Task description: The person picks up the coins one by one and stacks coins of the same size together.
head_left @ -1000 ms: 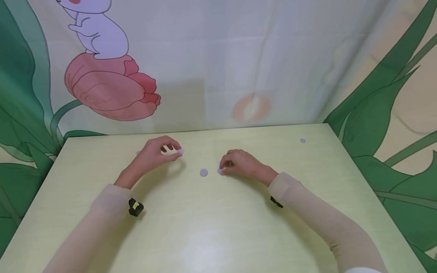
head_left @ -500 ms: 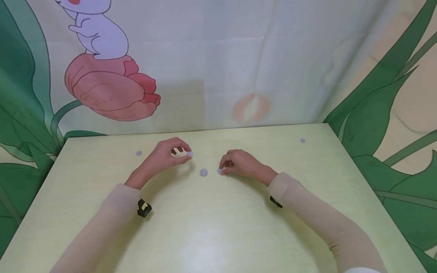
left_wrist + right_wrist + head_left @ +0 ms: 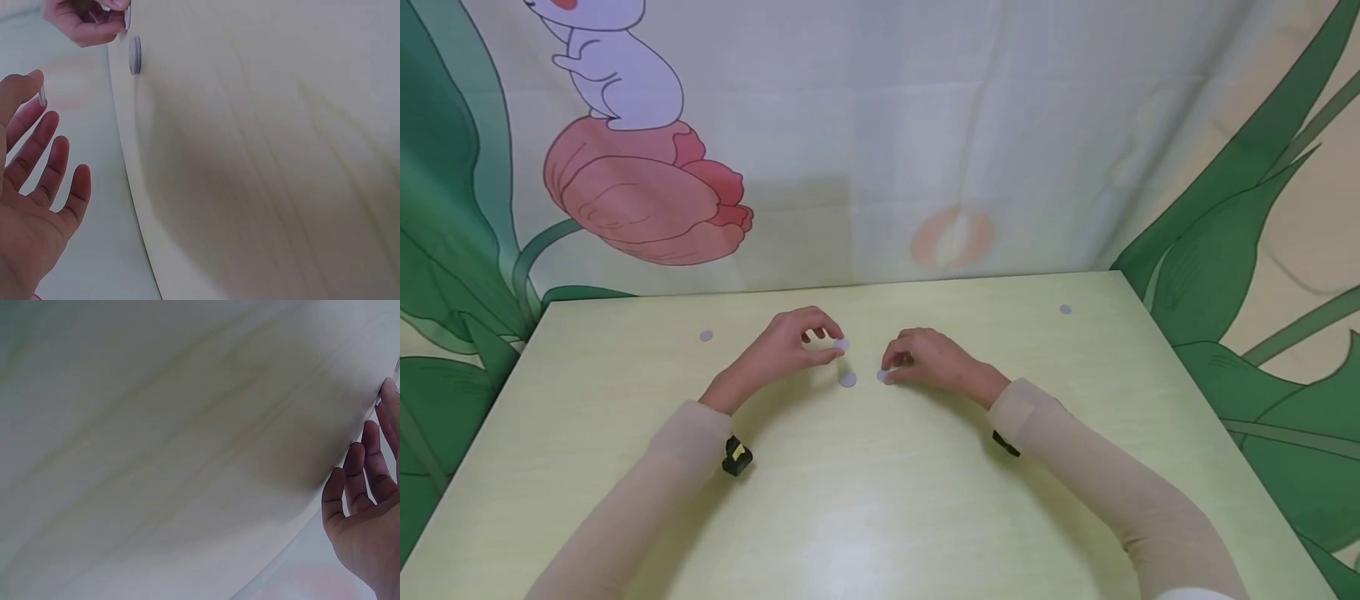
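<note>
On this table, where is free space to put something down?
Bare: the near table, between the sleeves; also between the right hand and far-right disc. Crowded: between right hand and left hand, where pale discs cluster.

Passage: near part of table (image 3: 850,492), between left sleeve (image 3: 632,492) and right sleeve (image 3: 1097,467). Blocked mid-table: left hand (image 3: 788,342), right hand (image 3: 934,358), lying disc (image 3: 847,380) near their fingertips. Curtain (image 3: 910,150) bounds far edge

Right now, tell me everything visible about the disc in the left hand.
The held disc is small, round, thin and pale greyish-lilac; its material is unclear. The left hand pinches it between thumb and forefinger, which partly cover it. It is raised above the table, apart from the resting disc nearer the person, and shows nearly edge-on in the left wrist view.
</note>
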The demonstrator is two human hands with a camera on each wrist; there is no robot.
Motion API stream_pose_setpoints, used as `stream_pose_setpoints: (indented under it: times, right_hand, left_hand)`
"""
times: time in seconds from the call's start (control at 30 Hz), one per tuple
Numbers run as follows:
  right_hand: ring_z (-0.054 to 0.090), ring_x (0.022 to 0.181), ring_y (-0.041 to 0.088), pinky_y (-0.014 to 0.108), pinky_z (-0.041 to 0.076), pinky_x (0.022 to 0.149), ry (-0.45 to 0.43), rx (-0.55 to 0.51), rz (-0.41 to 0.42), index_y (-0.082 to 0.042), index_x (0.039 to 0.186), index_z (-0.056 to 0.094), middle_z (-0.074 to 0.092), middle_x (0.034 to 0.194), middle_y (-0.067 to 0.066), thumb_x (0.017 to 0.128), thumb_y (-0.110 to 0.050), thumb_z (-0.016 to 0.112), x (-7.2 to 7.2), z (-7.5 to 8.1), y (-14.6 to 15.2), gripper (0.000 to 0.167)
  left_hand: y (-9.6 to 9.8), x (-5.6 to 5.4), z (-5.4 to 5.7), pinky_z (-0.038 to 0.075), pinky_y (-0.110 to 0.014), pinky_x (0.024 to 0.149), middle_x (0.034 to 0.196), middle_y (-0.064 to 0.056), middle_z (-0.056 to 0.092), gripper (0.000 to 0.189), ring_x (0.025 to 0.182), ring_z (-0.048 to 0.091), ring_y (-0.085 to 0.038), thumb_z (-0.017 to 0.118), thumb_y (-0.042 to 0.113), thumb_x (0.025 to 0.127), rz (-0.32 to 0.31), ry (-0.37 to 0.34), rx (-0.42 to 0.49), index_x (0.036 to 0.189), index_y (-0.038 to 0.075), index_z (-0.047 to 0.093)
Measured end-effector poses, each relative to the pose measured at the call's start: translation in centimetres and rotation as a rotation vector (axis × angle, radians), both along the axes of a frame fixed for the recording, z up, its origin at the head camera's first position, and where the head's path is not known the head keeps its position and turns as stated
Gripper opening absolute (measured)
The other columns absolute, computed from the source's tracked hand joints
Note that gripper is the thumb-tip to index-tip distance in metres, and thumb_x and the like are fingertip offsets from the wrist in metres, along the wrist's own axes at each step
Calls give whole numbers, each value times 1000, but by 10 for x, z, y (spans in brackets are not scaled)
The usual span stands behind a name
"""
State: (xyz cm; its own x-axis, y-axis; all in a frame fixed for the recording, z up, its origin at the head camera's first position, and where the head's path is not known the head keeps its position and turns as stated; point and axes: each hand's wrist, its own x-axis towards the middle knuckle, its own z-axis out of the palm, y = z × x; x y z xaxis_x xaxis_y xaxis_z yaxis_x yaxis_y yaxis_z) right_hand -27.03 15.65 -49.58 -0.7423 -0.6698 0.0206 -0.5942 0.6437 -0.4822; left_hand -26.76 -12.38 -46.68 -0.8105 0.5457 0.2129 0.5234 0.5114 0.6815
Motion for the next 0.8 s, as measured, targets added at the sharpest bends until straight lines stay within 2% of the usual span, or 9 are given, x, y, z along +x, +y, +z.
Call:
stream_pose_setpoints:
  times: [0.23,0.6,0.8]
  right_hand:
    - [58,85,11,28,50,81,-3,36,-26,-18,99,76,64,91,-5,90,-29,79,2,4,-2,14]
    - [59,88,13,30,50,80,15,124,-112,-18,95,77,65,92,-5,89,-34,80,7,10,-9,18]
    - [62,96,19,39,52,83,67,149,-149,-17,97,81,70,103,0,89,-34,80,14,12,-12,19]
  left_hand:
    - [5,1,3,53,-49,87,103,0,70,20,97,60,-23,82,20,87,-15,-8,4,104,12,74]
    - [14,2,2,53,-49,87,101,1,69,18,96,59,-22,82,21,87,-28,-7,-2,102,13,74]
    - [19,4,3,52,-51,89,104,-1,69,18,98,59,-23,82,22,88,-49,-23,-11,102,13,74]
